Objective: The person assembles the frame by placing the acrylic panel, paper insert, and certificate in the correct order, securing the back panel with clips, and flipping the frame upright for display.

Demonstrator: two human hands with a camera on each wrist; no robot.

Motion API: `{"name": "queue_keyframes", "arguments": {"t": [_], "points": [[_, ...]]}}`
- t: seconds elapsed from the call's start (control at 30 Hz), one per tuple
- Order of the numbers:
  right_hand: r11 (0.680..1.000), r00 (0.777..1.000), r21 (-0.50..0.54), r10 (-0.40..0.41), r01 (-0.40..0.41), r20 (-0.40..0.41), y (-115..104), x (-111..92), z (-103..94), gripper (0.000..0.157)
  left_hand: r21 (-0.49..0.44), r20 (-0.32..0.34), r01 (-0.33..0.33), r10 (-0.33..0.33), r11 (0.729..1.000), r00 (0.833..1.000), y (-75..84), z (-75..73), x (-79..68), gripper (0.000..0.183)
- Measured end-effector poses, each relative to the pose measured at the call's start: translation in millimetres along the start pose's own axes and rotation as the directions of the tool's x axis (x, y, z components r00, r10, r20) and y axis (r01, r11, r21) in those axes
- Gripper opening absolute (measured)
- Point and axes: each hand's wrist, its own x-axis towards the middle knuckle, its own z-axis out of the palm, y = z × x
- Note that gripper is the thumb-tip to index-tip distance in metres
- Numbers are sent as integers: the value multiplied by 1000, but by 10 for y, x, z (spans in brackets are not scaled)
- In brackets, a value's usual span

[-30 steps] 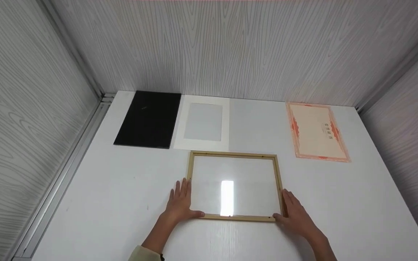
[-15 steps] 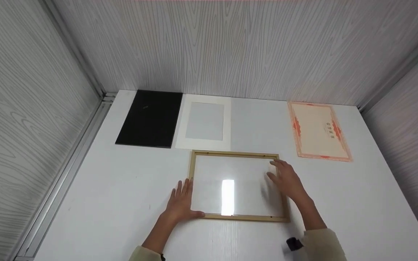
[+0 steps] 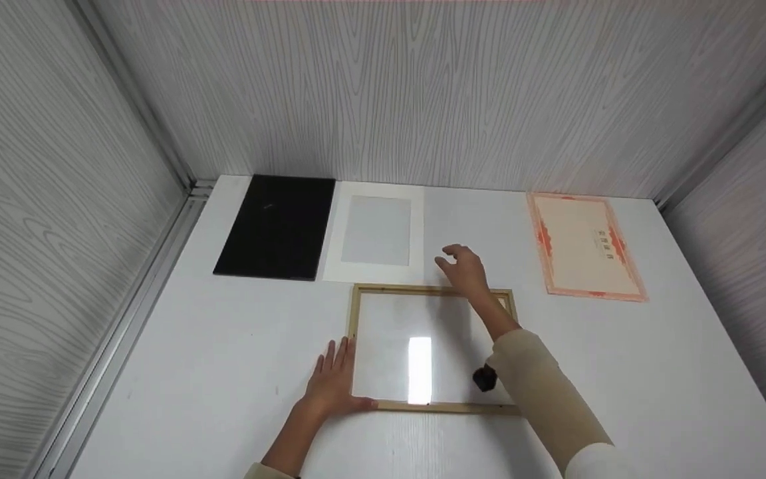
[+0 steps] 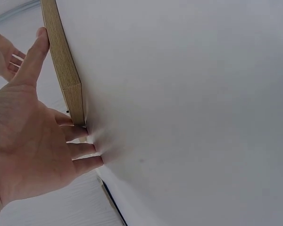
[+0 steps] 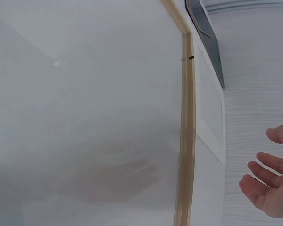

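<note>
On white table: wood frame near, black panel just beside white windowed mat behind, orange-bordered sheet back right.

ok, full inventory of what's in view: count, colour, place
wooden frame: 1, tan, on the table, near the person
clear pane: 1, transparent with a bright reflection, inside the frame
black panel: 1, black, far left of table
cut-out mat: 1, white, right of the black panel
certificate sheet: 1, cream with orange-red border, far right
table: 1, white, underneath
walls: 3, grey wood-grain, back and both sides
metal trim: count unclear, grey, table's left edge
dark object: 1, black, at right cuff, unidentifiable
sleeves: 2, beige, both forearms
left grip: 1, at frame's near-left corner
right grip: 1, raised near frame's far edge
</note>
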Motion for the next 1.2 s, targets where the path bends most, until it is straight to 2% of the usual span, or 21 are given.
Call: {"name": "queue_keyframes", "arguments": {"t": [0.17, 0.37, 0.47, 0.53, 0.7, 0.97, 1.2], "points": [[996, 999, -71, 46, -45, 19, -67, 153, 252, 40, -2, 2, 13, -13, 1000, 1000, 1, 9, -19, 117], [974, 982, -142, 183, -174, 52, -34, 178, 513, 53, 11, -6, -5, 5, 1000, 1000, 11, -8, -22, 114], [963, 978, -195, 202, -188, 55, 16, 151, 624, 57, 11, -9, -3, 3, 1000, 1000, 10, -6, -22, 114], [956, 981, -237, 187, -173, 41, 47, 141, 670, 57, 8, -9, -1, 1, 1000, 1000, 9, 3, -10, 115], [942, 986, -291, 169, -164, -9, 120, 147, 653, 50, -5, 4, -7, 7, 1000, 1000, 23, 31, 46, 116], [927, 982, -326, 188, -187, -29, 144, 173, 538, 44, -10, 10, 13, -13, 1000, 1000, 15, 26, 71, 117], [893, 980, -407, 198, -193, -30, 81, 114, 675, 79, -29, 17, 28, -28, 999, 999, 28, 21, 23, 117]]}}
